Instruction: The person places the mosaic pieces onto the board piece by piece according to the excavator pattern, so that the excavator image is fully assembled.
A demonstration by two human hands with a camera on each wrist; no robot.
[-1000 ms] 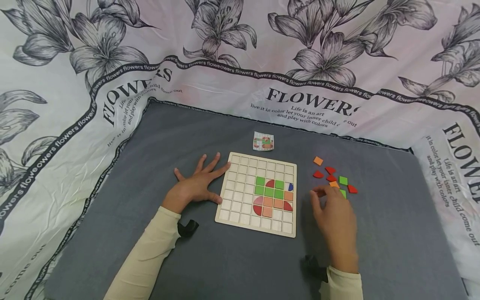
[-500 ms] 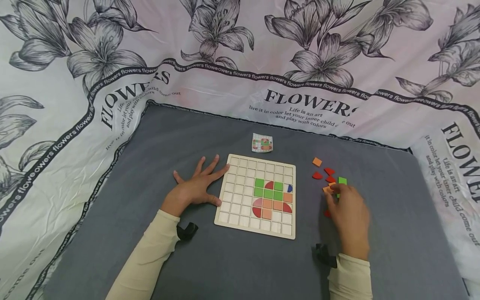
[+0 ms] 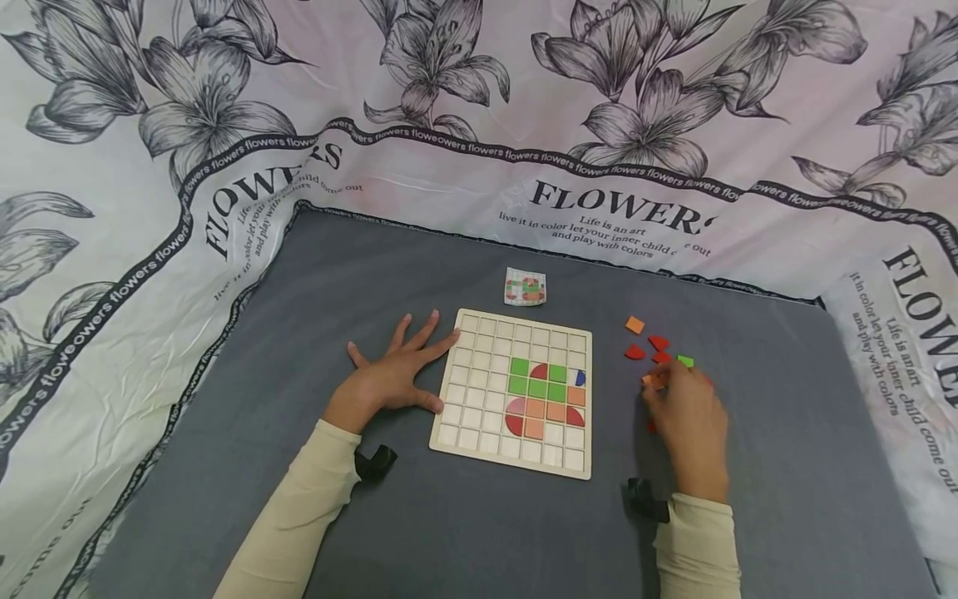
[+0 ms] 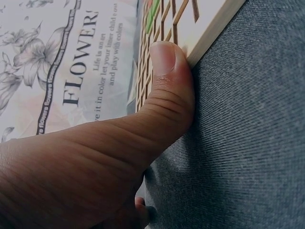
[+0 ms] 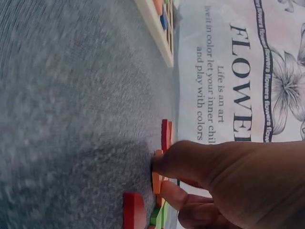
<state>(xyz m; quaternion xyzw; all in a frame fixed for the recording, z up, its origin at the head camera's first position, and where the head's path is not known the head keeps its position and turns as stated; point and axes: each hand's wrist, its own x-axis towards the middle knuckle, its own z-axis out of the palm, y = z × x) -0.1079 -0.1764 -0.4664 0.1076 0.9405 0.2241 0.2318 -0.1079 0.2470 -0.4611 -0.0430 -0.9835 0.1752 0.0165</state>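
My left hand lies with its fingers spread at the left side of a wooden grid board. Its thumb presses against the board's edge in the left wrist view. Green, orange and red tiles, plus one blue piece, sit in the board's cells. To the right, my right hand pinches an orange square tile between thumb and fingers, low over the loose pieces. Part of the pile is hidden beneath that hand.
Near the hand lie several loose red quarter-round pieces, a green square and another orange square. A small printed pattern card lies behind the board. A flower-print cloth borders the grey surface at the back and sides.
The right hand has moved rightward onto the loose pieces and taken an orange tile between its fingers, shifting a little in the last half second. The left hand stays at the board.
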